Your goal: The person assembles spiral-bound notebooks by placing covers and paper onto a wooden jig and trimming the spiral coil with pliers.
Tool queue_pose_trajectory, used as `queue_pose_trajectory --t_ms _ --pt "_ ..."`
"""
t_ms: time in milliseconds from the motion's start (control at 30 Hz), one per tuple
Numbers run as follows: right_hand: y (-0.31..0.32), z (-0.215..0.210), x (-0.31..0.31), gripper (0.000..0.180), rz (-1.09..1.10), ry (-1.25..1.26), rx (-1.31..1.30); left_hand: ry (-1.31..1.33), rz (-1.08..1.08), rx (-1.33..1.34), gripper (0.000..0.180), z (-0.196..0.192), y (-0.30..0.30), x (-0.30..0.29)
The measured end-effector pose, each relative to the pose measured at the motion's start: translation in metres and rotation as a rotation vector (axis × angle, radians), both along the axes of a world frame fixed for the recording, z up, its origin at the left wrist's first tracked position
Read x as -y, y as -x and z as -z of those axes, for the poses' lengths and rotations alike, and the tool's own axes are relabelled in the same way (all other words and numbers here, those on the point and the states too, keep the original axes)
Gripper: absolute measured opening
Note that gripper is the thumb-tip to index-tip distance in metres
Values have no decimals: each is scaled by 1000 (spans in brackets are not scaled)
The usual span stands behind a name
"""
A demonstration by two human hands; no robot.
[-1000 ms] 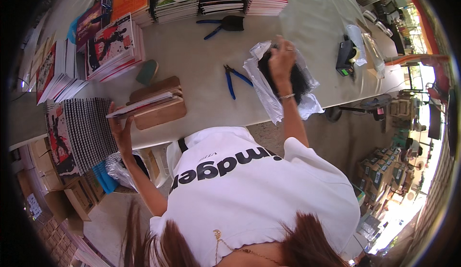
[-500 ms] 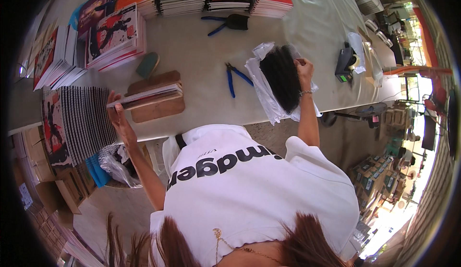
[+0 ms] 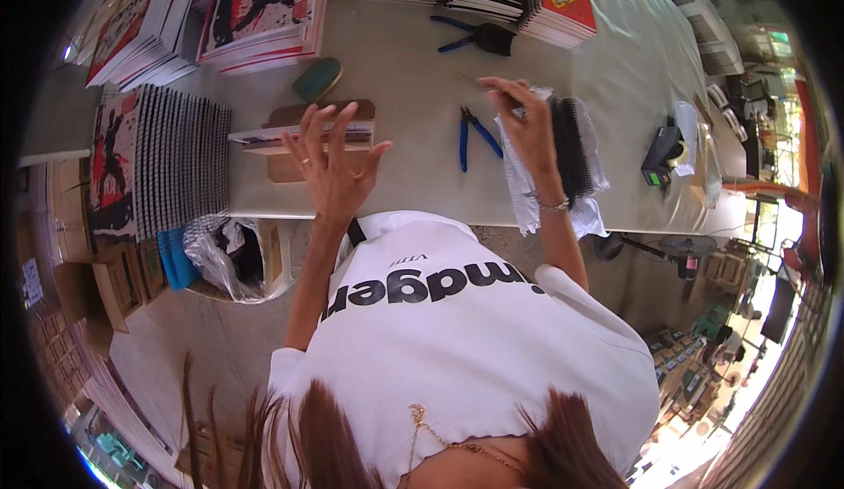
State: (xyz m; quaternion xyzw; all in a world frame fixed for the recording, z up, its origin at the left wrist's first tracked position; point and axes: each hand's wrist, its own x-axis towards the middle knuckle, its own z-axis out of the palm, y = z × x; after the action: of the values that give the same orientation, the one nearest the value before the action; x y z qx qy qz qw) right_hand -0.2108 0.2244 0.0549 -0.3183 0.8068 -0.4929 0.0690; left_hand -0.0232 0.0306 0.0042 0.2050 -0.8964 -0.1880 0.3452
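Observation:
My left hand is open with its fingers spread. It hovers over a thin stack of bound pages that stands on edge on a brown wooden block. My right hand is closed in a pinch on a thin dark binding coil, whose tip pokes out to the left of the fingers. Just right of that hand, a bundle of black binding coils lies on crumpled white plastic. Blue-handled pliers rest between my hands.
Spiral-bound books stand in a row at the left edge. Stacks of books line the far side. Beyond the pliers lies a black-and-blue tool; near the block is a green-topped piece. A tape dispenser sits right.
My right hand has left the coil bundle and moved left with a thin coil in its fingers. My left hand has let go of the pages' left end and moved right, fingers spreading.

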Motion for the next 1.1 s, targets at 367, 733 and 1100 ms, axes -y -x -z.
queue_pose_trajectory --t_ms 367,733,1100 --pt "-53 18 67 19 -251 19 128 39 -67 111 36 4 15 7" --pt "-49 20 68 19 -361 -25 131 -1 39 134 33 -5 10 12" --pt "-57 25 72 14 -335 15 279 44 75 249 35 -8 6 18"
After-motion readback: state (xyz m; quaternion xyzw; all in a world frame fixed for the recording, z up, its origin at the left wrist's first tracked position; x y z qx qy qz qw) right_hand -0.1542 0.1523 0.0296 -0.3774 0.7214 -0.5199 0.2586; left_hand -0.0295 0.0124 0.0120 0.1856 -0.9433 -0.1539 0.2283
